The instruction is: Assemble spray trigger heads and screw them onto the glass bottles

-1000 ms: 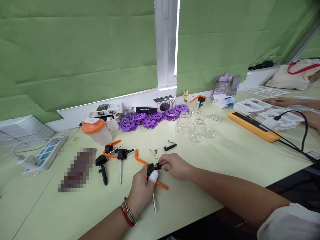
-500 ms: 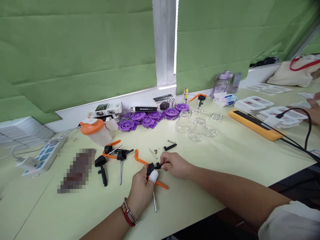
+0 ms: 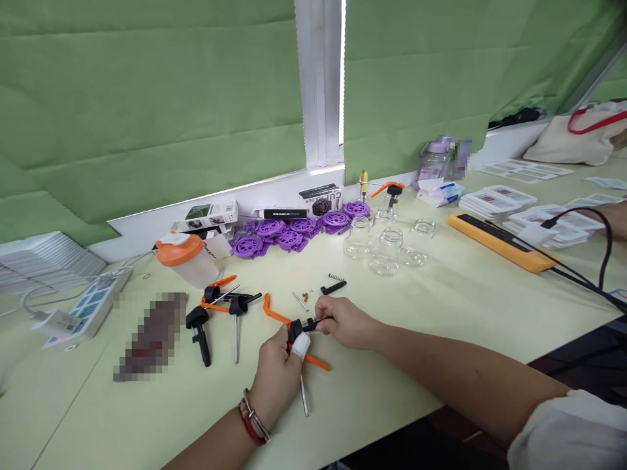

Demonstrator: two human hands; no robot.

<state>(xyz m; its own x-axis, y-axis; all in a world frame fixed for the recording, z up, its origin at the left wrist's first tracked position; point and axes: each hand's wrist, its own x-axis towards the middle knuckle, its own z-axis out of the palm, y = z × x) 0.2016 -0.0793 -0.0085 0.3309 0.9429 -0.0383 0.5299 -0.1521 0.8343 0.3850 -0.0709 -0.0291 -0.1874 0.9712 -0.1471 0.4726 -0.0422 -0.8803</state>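
My left hand (image 3: 281, 365), a white wrap on its thumb, is closed around the black head (image 3: 295, 329) of a small mechanism. An orange bent arm (image 3: 277, 310) lies across behind it, and a metal rod (image 3: 304, 397) sticks out below that hand. At the mechanism's narrow black stem (image 3: 310, 323), the fingertips of my right hand (image 3: 345, 323) are pinched together on its end. Just beyond my hands lie a black clip-like piece (image 3: 334, 287), a coil spring (image 3: 336, 277), a metal pin (image 3: 300, 301) and tiny brass-coloured parts (image 3: 305, 296).
Similar black mechanisms (image 3: 198, 320) with orange arms lie to the left, near an orange-lidded shaker (image 3: 183, 254). Purple round parts (image 3: 269, 228), glass jars (image 3: 390, 245) and boxes line the back. Right are a yellow power strip (image 3: 499, 243) and stacked cards (image 3: 497, 201). Another person's arm (image 3: 610, 219) shows there.
My hands keep the same grip on the mechanism with hardly any shift. At the right edge, the other person's hand has drawn back toward the frame's edge.
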